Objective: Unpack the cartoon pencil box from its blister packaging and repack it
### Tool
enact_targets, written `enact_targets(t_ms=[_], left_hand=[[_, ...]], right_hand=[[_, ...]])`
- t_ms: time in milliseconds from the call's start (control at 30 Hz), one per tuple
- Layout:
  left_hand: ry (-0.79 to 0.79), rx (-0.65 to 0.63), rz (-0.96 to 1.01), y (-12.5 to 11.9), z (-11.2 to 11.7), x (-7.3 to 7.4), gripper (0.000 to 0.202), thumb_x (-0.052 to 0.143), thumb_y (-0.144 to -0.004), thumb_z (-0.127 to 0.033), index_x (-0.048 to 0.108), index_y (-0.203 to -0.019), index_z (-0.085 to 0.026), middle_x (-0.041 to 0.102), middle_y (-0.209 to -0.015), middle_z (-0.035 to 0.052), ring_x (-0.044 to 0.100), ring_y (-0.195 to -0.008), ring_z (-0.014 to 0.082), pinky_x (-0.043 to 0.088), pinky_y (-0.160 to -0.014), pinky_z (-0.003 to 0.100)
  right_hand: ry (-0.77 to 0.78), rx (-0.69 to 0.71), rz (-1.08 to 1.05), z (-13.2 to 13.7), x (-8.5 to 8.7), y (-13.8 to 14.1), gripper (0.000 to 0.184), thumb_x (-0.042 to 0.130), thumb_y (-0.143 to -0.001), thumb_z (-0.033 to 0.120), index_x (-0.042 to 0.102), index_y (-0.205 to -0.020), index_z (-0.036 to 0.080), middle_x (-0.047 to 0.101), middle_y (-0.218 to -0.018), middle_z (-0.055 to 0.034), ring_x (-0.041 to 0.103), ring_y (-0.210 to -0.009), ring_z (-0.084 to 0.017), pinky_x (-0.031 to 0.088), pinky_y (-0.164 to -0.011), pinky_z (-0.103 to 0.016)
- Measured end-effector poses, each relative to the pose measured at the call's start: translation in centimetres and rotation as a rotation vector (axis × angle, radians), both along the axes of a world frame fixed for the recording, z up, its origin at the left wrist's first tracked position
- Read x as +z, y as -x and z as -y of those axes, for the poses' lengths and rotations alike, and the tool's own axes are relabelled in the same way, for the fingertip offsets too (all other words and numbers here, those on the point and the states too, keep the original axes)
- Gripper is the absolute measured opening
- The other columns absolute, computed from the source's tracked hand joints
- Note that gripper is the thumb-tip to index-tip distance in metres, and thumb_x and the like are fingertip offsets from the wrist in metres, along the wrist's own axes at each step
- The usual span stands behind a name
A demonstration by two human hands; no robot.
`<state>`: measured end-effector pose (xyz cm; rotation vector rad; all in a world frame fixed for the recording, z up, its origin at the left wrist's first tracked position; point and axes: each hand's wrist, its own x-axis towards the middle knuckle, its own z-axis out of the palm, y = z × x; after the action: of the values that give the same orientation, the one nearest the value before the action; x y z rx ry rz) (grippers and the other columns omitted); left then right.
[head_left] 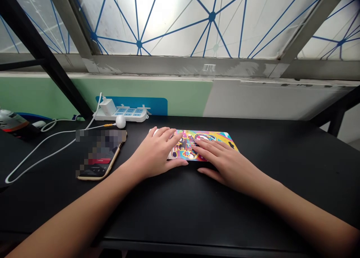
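Note:
A flat, brightly coloured case [219, 138] with a cartoon print lies on the black table [180, 209], in the middle. My left hand [156, 153] rests on its left end, fingers stretched flat over the print. My right hand [225, 160] lies on its near right part, fingers flat and pointing left, thumb on the table. Neither hand grips anything.
A phone [98, 160] in a tan case lies left of my left hand. Behind it sit a white power strip [123, 114] with a charger, a white cable [36, 149] and a small white round thing [120, 121]. A can [14, 123] lies at far left. Wall and window rise behind.

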<state>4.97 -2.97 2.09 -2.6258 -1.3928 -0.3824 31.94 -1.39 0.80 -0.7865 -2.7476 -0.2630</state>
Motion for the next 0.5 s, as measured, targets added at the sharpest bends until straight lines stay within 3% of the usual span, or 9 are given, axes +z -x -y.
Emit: enact_targets(t_ms=[67, 167, 400, 500], left_hand=[[0.077, 0.075, -0.006, 0.2, -0.3, -0.4, 0.088, 0.042, -0.093, -0.076, 0.038, -0.154, -0.014, 0.042, -0.158, 0.0214, 0.036, -0.146, 0.0410, 0.029, -0.115, 0.063], [0.180, 0.132, -0.008, 0.3, -0.5, -0.7, 0.094, 0.034, -0.092, -0.081, 0.032, -0.158, -0.014, 0.033, -0.163, 0.0205, 0.028, -0.151, 0.0404, 0.026, -0.117, 0.062], [0.206, 0.160, -0.016, 0.1, -0.5, -0.3, 0.094, 0.032, -0.092, -0.082, 0.034, -0.158, -0.016, 0.033, -0.164, 0.0193, 0.028, -0.152, 0.0380, 0.025, -0.118, 0.061], [0.224, 0.180, -0.006, 0.1, -0.5, -0.2, 0.094, 0.033, -0.091, -0.083, 0.033, -0.159, -0.018, 0.032, -0.164, 0.0187, 0.028, -0.152, 0.0373, 0.023, -0.119, 0.062]], right_hand=[[0.046, -0.006, 0.022, -0.1, -0.1, -0.2, 0.063, 0.059, -0.098, 0.043, 0.043, -0.153, 0.015, 0.047, -0.156, -0.0165, 0.040, -0.147, -0.033, 0.042, -0.115, -0.053], [0.110, -0.017, 0.035, -0.3, -0.2, -0.5, 0.070, 0.059, -0.097, 0.048, 0.036, -0.157, 0.019, 0.041, -0.160, -0.0135, 0.034, -0.150, -0.032, 0.038, -0.118, -0.055], [0.254, -0.052, 0.061, -0.4, 1.0, -1.2, 0.074, 0.054, -0.095, 0.061, 0.033, -0.159, 0.028, 0.038, -0.162, -0.0077, 0.036, -0.149, -0.032, 0.035, -0.118, -0.059], [0.311, -0.083, 0.097, -0.7, 2.2, -2.8, 0.078, 0.058, -0.090, 0.069, 0.040, -0.156, 0.031, 0.041, -0.160, -0.0055, 0.038, -0.147, -0.034, 0.037, -0.117, -0.057]])
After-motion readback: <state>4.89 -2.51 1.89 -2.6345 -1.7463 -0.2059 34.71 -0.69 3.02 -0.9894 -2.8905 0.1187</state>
